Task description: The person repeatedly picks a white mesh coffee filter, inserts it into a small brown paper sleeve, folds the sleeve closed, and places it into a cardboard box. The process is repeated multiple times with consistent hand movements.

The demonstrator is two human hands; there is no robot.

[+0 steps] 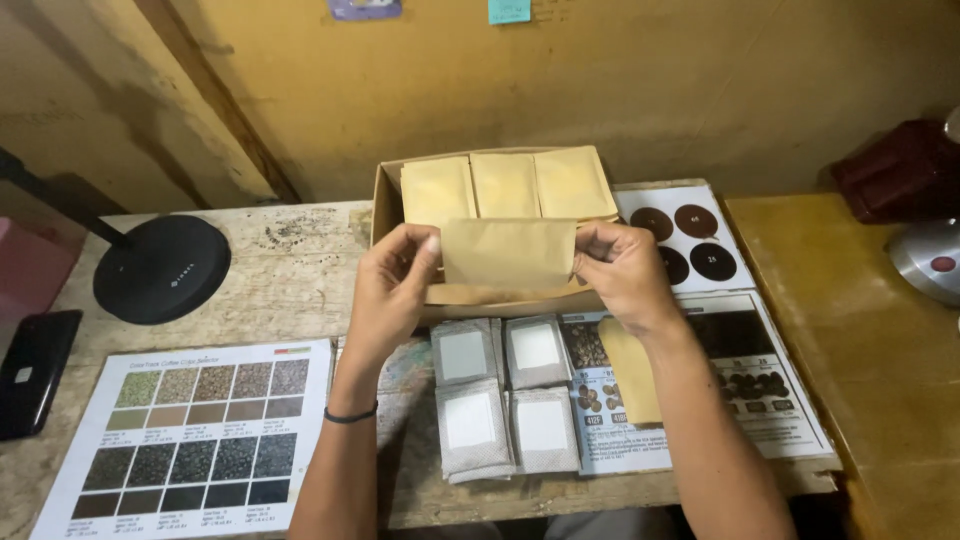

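Both my hands hold one flat brown paper pouch (508, 256) by its two short ends, just above the front edge of an open cardboard box (384, 205). My left hand (392, 285) pinches the pouch's left end and my right hand (618, 270) pinches its right end. Inside the box stand several more tan pouches (505, 183) in a row. Below my hands, several grey-white filter sachets (505, 395) lie on the wooden table (290, 280) in a two-by-two block. Another tan pouch (632, 370) lies partly under my right forearm.
A colour chart of bean samples (195, 435) lies at front left. A round black lamp base (162, 268) and a black phone (35, 370) sit at far left. More printed charts (745, 380) lie right of the sachets. A dark red object (900, 170) and metal disc (930, 260) stand at right.
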